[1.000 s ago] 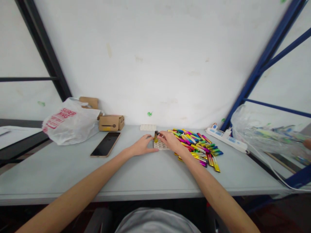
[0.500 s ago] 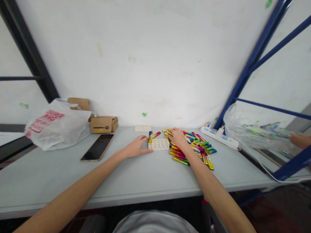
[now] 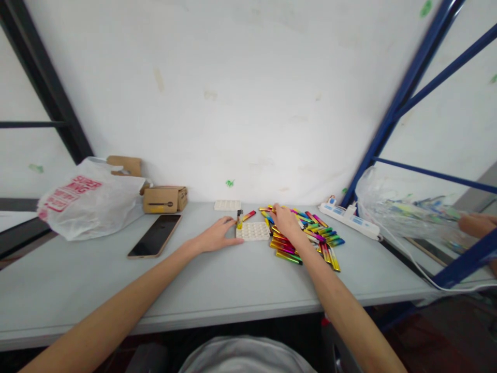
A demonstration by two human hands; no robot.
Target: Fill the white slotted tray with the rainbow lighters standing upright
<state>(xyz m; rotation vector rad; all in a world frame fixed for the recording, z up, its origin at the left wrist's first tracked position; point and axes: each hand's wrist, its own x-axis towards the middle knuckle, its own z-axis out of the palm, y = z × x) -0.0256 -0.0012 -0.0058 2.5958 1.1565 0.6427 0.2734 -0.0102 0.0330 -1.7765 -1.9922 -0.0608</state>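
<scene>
My left hand [image 3: 217, 235] rests open at the left end of a white tray [image 3: 254, 231] with rows of small holes. Its thumb lies along the tray's near left corner, and its fingertips are close to a gold lighter [image 3: 239, 219] with a dark top, which stands upright at the tray's left end. My right hand [image 3: 285, 220] is over a heap of shiny multicoloured lighters [image 3: 287, 247] right of the tray. Its fingers are bent together on a lighter at the heap's far left side; the hand hides most of it. Another red and gold lighter [image 3: 249, 215] lies behind the tray.
A second white tray [image 3: 227, 205] lies by the wall. To the left are a phone [image 3: 155, 236], a small cardboard box [image 3: 161, 200] and a white plastic bag [image 3: 93, 202]. A power strip [image 3: 351, 220] sits at right; beyond the blue frame another person's hand [image 3: 476, 224] shows.
My right hand's fingers have drawn together and bent more over the far left side of the heap. My left hand stays by the tray. The view has shifted slightly.
</scene>
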